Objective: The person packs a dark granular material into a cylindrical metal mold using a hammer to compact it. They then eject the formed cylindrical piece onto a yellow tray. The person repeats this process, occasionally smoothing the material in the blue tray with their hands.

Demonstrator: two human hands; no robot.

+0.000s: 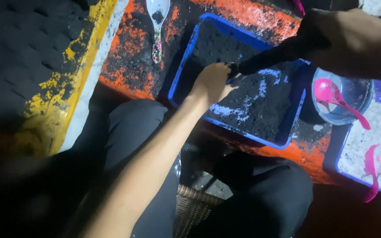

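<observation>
A blue tray (182, 66) full of black powder, with streaks of white, lies on an orange surface in front of me. My left hand (211, 82) reaches over the powder, its fingers curled around the near tip of a dark tapering tube (265, 56). My right hand (347, 37), in shadow at the upper right, grips the wide end of that tube and holds it slanted down toward the tray.
A white spoon (157, 20) with black powder lies on the orange surface (133, 57) at the top. A clear bowl (362, 94) holding a pink spoon (334, 97) stands right of the tray. Beside it is a second blue tray (331, 152) with white powder and another pink spoon (371, 169). A yellow-edged black mat (73, 66) lies at the left. A wicker seat (192, 207) shows between my knees.
</observation>
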